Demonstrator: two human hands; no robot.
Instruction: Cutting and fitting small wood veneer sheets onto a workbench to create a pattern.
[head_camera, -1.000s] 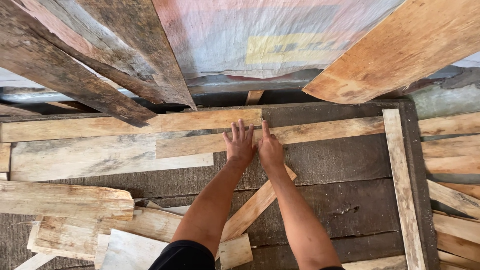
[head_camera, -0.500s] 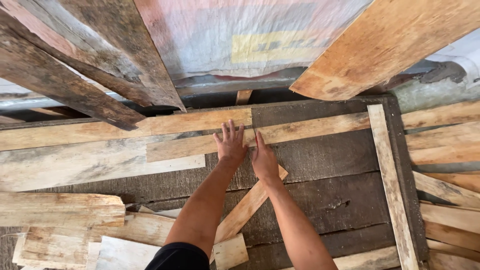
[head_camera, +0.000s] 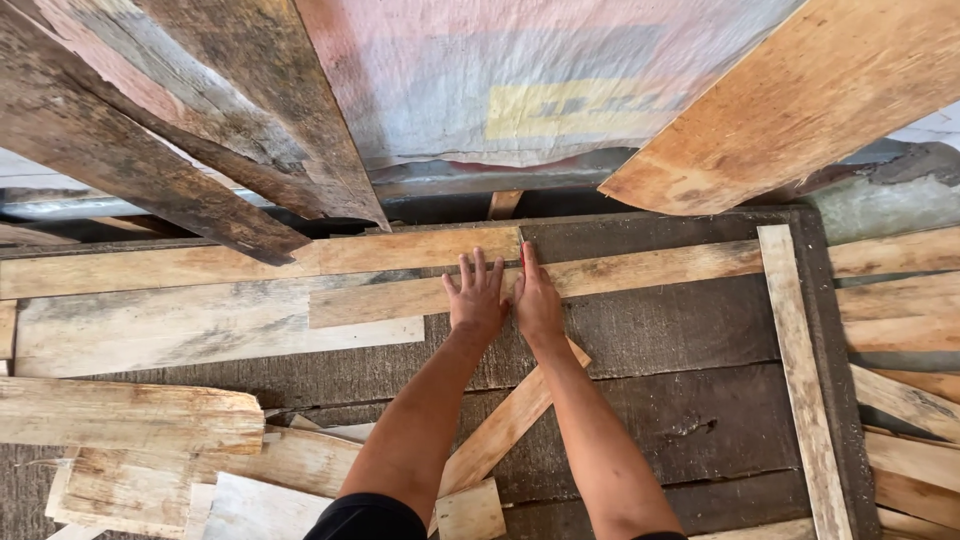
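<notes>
A: Pale, rough-sawn wood: the long slat lies flat across the dark grey weathered board, running left to right. Where are the hands?

B: Both rest on it, side by side and touching. The left hand lies palm down with fingers spread and extended, gripping nothing. The right hand is also flat, fingers straight and pressed together against the slat; nothing is enclosed.

A: Adjacent stock?

B: A second pale plank sits just above the slat's left half, its right end close to the fingertips. A broad, grey-streaked plank lies lower left. A narrow diagonal strip passes beneath the forearms. An upright slat stands along the board's right edge.

A: Clearance?

B: Bare board surface lies open right of the right hand, between the long slat and the upright slat. Overhead, dark worn timbers and a faded woven sheet close in.
</notes>
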